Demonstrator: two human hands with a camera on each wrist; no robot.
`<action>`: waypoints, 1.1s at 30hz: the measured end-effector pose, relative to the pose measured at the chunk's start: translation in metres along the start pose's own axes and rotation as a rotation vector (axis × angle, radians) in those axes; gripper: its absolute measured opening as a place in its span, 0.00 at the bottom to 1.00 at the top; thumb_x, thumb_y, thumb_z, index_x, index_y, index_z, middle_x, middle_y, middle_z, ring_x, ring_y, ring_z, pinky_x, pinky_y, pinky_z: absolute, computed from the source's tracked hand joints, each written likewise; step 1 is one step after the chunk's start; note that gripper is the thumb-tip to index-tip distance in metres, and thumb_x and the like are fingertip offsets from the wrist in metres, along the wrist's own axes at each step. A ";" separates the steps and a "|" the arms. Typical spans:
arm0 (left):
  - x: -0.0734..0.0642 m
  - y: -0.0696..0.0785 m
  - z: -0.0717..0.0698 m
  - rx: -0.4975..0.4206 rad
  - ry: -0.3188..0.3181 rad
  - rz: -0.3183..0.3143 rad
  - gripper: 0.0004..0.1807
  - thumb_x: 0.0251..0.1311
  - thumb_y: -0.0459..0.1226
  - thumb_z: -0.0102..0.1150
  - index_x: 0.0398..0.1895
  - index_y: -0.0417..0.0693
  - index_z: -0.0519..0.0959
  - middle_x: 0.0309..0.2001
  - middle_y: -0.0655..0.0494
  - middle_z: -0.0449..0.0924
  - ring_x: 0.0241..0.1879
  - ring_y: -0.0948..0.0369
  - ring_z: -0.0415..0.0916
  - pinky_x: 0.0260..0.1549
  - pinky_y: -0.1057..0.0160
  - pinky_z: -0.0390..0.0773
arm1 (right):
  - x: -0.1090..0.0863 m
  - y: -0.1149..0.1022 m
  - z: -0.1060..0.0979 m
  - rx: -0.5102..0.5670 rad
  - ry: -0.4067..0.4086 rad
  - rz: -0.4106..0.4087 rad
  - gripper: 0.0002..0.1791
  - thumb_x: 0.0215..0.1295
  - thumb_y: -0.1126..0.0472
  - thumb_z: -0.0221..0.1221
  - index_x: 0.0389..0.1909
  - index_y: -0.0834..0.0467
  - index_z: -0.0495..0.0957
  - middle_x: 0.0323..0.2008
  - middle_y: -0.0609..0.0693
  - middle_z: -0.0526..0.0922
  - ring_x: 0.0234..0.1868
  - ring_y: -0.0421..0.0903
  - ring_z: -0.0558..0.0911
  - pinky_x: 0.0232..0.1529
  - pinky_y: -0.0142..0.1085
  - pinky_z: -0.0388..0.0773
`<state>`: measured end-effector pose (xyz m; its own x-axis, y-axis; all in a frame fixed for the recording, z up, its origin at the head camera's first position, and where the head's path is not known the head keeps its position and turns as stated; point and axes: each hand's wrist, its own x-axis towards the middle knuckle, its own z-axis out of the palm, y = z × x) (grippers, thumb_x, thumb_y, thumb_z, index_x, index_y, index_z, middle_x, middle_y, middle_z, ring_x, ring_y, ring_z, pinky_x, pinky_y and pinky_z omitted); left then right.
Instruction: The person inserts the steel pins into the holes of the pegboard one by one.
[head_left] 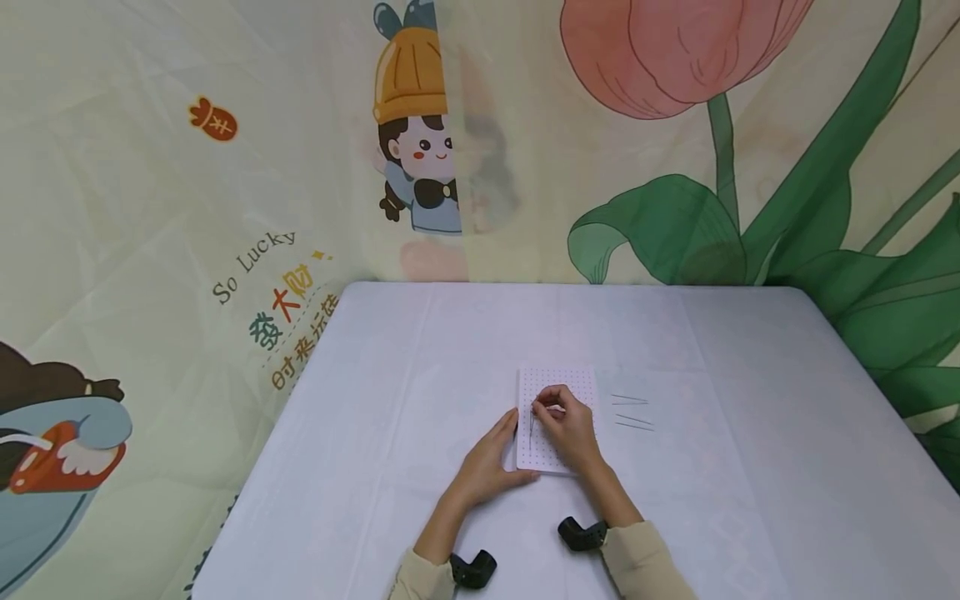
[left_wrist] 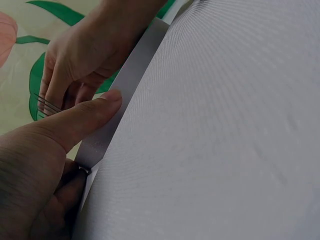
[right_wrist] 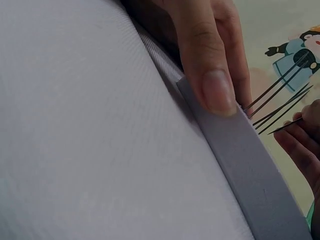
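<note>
A white board (head_left: 562,377) with rows of small holes lies on the table. My left hand (head_left: 486,471) grips its near left corner, fingers along the left side and thumb on the near edge. Over the board's left part, my right hand (head_left: 573,429) pinches a thin dark needle (right_wrist: 285,126) between thumb and fingertips, as the right wrist view shows. Several other needles (right_wrist: 276,82) stand up from the board close to that hand, some of them leaning. The board's grey side wall (right_wrist: 235,155) is under the left thumb.
Several loose needles (head_left: 630,397) lie in two groups on the white tablecloth (head_left: 750,400), right of the board. A black wrist camera (head_left: 474,570) sits on the left wrist, another black camera (head_left: 582,534) on the right. Behind the table hangs a printed curtain (head_left: 525,192).
</note>
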<state>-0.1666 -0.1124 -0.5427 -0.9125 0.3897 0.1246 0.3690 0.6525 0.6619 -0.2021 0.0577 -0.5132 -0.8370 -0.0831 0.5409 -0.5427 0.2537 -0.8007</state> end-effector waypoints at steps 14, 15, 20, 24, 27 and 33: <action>-0.001 0.000 0.002 0.001 -0.001 0.002 0.56 0.46 0.60 0.63 0.72 0.44 0.48 0.71 0.52 0.49 0.67 0.54 0.52 0.62 0.54 0.59 | -0.003 0.023 0.003 -0.073 -0.068 0.009 0.07 0.59 0.69 0.60 0.37 0.60 0.73 0.33 0.48 0.80 0.37 0.43 0.81 0.37 0.29 0.79; -0.002 0.000 0.002 0.002 -0.002 -0.001 0.56 0.46 0.60 0.63 0.72 0.44 0.48 0.71 0.52 0.49 0.67 0.54 0.52 0.62 0.54 0.59 | -0.003 0.023 0.003 -0.080 -0.072 0.005 0.07 0.59 0.69 0.60 0.37 0.59 0.73 0.34 0.48 0.80 0.37 0.43 0.81 0.38 0.28 0.79; -0.002 0.000 0.002 0.003 -0.010 -0.012 0.56 0.46 0.60 0.63 0.72 0.45 0.47 0.71 0.53 0.48 0.67 0.55 0.51 0.62 0.54 0.59 | -0.004 0.022 0.004 -0.135 -0.097 -0.019 0.08 0.58 0.69 0.60 0.36 0.58 0.73 0.33 0.47 0.80 0.38 0.41 0.81 0.38 0.26 0.79; -0.002 0.001 0.001 0.006 -0.002 -0.002 0.55 0.47 0.60 0.62 0.72 0.44 0.48 0.71 0.52 0.49 0.67 0.54 0.52 0.62 0.54 0.59 | -0.003 0.021 0.005 -0.186 -0.119 -0.027 0.08 0.57 0.70 0.60 0.35 0.57 0.73 0.33 0.47 0.81 0.38 0.41 0.81 0.38 0.26 0.78; -0.002 0.001 0.001 0.008 0.001 0.003 0.55 0.47 0.60 0.62 0.72 0.43 0.48 0.71 0.51 0.49 0.67 0.53 0.52 0.62 0.53 0.60 | -0.002 0.021 0.005 -0.191 -0.123 -0.025 0.08 0.57 0.69 0.61 0.35 0.56 0.73 0.33 0.47 0.81 0.38 0.42 0.82 0.38 0.26 0.78; -0.001 0.002 0.000 0.004 -0.003 -0.003 0.56 0.47 0.60 0.62 0.72 0.43 0.48 0.71 0.51 0.48 0.67 0.54 0.51 0.62 0.53 0.59 | -0.001 0.020 0.003 -0.175 -0.130 -0.032 0.09 0.56 0.70 0.61 0.35 0.56 0.73 0.33 0.47 0.81 0.39 0.44 0.82 0.39 0.28 0.79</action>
<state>-0.1655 -0.1116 -0.5411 -0.9131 0.3896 0.1207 0.3672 0.6563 0.6591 -0.2125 0.0598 -0.5308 -0.8280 -0.2148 0.5180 -0.5577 0.4119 -0.7206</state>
